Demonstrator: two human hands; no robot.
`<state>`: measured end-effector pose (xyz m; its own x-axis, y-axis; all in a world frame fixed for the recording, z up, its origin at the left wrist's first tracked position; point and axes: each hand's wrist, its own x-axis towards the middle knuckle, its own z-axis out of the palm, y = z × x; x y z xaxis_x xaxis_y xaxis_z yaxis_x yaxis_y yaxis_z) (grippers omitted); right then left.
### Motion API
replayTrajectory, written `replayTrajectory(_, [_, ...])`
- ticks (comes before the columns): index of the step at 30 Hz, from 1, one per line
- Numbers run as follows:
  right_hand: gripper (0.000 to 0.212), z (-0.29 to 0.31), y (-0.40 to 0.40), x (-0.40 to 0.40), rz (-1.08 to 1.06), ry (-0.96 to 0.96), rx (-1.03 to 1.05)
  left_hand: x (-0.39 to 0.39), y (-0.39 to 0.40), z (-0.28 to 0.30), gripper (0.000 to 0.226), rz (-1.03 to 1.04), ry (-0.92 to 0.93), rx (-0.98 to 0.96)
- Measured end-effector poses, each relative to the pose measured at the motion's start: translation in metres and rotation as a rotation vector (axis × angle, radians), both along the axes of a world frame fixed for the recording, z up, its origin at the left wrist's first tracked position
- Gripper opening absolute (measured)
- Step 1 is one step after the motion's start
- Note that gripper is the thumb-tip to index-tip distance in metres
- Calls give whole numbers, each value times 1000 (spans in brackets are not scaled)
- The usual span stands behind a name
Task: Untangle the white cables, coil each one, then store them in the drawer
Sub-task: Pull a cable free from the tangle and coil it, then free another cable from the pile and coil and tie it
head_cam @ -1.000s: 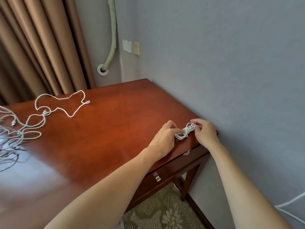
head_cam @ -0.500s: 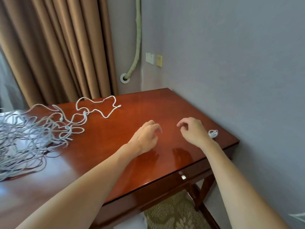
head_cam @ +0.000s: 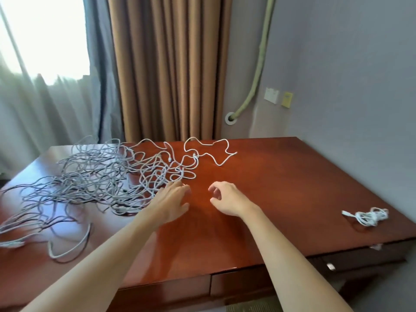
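On table, left hand and right hand near tangle at 10 o'clock, fingers loose, holding nothing. Hard pull could tighten knots.

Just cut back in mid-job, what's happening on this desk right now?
A person is sorting white cables on a wooden desk. One coiled cable lies near the desk's right front corner, not yet in a drawer; the drawer below that corner looks slightly open. A large tangle of cables covers the left side. Both hands reach toward it: the left hand is at its near edge with fingers extended, the right hand hovers beside it, loosely curled, with no grip on anything.
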<state>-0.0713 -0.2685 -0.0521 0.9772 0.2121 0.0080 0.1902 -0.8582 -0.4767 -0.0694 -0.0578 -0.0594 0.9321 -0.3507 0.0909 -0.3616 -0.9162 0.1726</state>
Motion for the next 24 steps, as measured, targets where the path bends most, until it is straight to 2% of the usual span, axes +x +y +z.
replayTrajectory(3, [50,-16,31,15,13,-13,-4,-2,18,-18,51,33,13,-32])
replayTrajectory(6, [57,-38,55,29,-6,-100,-15,-6,18,-37,46,59,-32,-126])
replayTrajectory(10, [51,-52,68,58,-67,-260,43,-4,12,-54,48,71,-182,-327])
replayTrajectory(17, [48,-53,62,127,-267,-349,14,30,-12,-56,18,-76,-279,-464])
replayTrajectory(22, [59,-55,50,168,-447,-267,-27,65,-24,-58,28,-120,-274,-497])
replayTrajectory(24, [45,-54,45,176,-504,-323,-76,74,-24,-58,31,-123,-267,-514])
